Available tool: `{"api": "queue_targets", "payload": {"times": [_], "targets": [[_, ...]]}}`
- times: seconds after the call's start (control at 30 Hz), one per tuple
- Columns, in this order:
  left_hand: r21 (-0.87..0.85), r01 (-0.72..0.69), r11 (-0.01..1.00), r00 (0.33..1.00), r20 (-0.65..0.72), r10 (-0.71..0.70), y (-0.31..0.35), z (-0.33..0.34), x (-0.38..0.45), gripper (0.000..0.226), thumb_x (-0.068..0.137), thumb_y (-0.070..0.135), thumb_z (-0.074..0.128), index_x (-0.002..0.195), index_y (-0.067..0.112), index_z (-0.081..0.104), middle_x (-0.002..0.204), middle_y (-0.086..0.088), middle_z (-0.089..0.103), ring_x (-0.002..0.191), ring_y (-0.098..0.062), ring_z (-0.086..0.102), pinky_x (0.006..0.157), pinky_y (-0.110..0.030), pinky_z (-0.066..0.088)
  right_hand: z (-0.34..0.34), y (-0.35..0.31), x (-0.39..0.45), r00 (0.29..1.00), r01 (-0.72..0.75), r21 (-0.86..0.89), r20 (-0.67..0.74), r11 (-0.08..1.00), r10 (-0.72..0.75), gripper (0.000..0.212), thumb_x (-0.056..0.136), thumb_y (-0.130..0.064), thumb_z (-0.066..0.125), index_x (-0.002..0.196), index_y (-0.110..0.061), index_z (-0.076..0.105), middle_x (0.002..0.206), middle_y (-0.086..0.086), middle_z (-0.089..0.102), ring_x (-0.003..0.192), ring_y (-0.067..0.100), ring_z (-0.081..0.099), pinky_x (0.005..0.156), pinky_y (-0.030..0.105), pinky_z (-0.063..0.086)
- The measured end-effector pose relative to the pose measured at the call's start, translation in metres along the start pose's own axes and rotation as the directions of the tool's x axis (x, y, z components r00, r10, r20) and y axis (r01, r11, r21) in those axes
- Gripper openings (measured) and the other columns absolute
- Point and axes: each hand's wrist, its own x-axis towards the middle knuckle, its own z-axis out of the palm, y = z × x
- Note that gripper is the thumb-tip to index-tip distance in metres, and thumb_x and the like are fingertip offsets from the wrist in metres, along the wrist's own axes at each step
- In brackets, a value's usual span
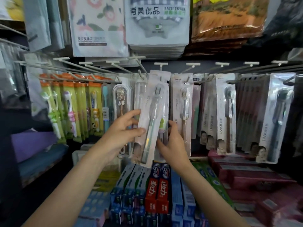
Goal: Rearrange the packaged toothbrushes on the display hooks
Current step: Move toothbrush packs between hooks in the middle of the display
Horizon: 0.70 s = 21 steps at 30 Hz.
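Toothbrush pack point(151, 118) (tilted) between hands

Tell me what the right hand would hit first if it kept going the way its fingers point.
Probably the packs hanging behind the tilted toothbrush pack. The right hand already has its fingers there; depth is unclear.

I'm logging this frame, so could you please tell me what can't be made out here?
- Head view: whether the tilted toothbrush pack is on a hook; its top overlaps other packs.
- Right hand fingertips: hidden behind that pack.
- Left hand grips the pack; its small print is blurred.
- Packs at the left edge: blurred.
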Motion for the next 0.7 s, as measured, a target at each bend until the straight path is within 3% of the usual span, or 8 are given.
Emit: {"api": "queue_targets", "payload": {"times": [0.13, 0.27, 0.37, 0.47, 0.57, 0.7], "targets": [[-0.068, 0.013, 0.998, 0.999, 0.039, -0.01, 0.004, 0.004, -0.004, 0.043, 0.083, -0.001, 0.062, 0.106, 0.034, 0.055, 0.104, -0.004, 0.065, 0.097, -0.023, 0.062, 0.093, -0.044, 0.047, -0.018, -0.003, -0.003, 0.998, 0.014, 0.073, 0.057, 0.997, -0.018, 0.049, 0.087, -0.009, 0.061, 0.128, -0.013, 0.034, 0.11, -0.006, 0.059, 0.103, 0.007, 0.058, 0.084, 0.024, 0.046], [-0.065, 0.005, 0.998, 0.999, 0.054, -0.002, 0.004, 0.004, -0.003, 0.041, 0.083, -0.001, 0.061, 0.107, 0.032, 0.055, 0.106, -0.006, 0.065, 0.098, -0.026, 0.062, 0.089, -0.044, 0.049, -0.029, -0.005, 0.004, 0.99, 0.037, 0.087, 0.133, 0.996, -0.049, 0.049, 0.088, -0.005, 0.059, 0.129, -0.011, 0.033, 0.1, -0.019, 0.054, 0.087, -0.017, 0.054, 0.074, 0.006, 0.044], [-0.077, -0.02, 0.997, 0.999, 0.033, 0.022, 0.007, 0.0, -0.006, 0.041, 0.084, -0.004, 0.059, 0.104, 0.032, 0.056, 0.101, -0.004, 0.066, 0.09, -0.019, 0.063, 0.067, -0.026, 0.053, -0.034, -0.006, 0.004, 0.985, 0.03, 0.102, 0.167, 0.994, -0.047, 0.051, 0.088, -0.008, 0.059, 0.131, -0.013, 0.032, 0.102, -0.019, 0.054, 0.092, -0.007, 0.056, 0.084, 0.018, 0.049], [-0.229, 0.048, 0.972, 0.996, 0.086, -0.029, 0.016, -0.011, -0.01, 0.043, 0.08, -0.011, 0.054, 0.103, 0.025, 0.059, 0.084, 0.0, 0.072, 0.072, -0.011, 0.068, 0.055, -0.02, 0.053, -0.04, -0.007, 0.002, 0.979, 0.018, 0.13, 0.197, 0.991, -0.044, 0.05, 0.088, -0.013, 0.061, 0.13, -0.017, 0.034, 0.107, -0.012, 0.056, 0.097, 0.005, 0.058, 0.083, 0.02, 0.05], [-0.229, 0.083, 0.97, 0.984, 0.174, -0.043, 0.023, -0.02, -0.011, 0.046, 0.077, -0.013, 0.053, 0.103, 0.025, 0.058, 0.072, 0.01, 0.072, 0.067, -0.006, 0.068, 0.055, -0.017, 0.053, -0.045, -0.007, 0.004, 0.979, 0.02, 0.147, 0.2, 0.989, -0.049, 0.054, 0.087, -0.014, 0.061, 0.133, -0.018, 0.032, 0.109, -0.005, 0.056, 0.099, 0.01, 0.059, 0.082, 0.019, 0.05], [-0.155, 0.113, 0.981, 0.989, 0.115, -0.096, 0.019, -0.029, -0.018, 0.048, 0.077, -0.011, 0.055, 0.108, 0.026, 0.056, 0.079, 0.012, 0.072, 0.075, -0.007, 0.068, 0.064, -0.02, 0.056, -0.046, -0.008, 0.002, 0.978, 0.048, 0.154, 0.195, 0.987, -0.078, 0.055, 0.087, -0.012, 0.061, 0.133, -0.017, 0.032, 0.108, -0.009, 0.056, 0.098, 0.007, 0.058, 0.085, 0.02, 0.049]]}}
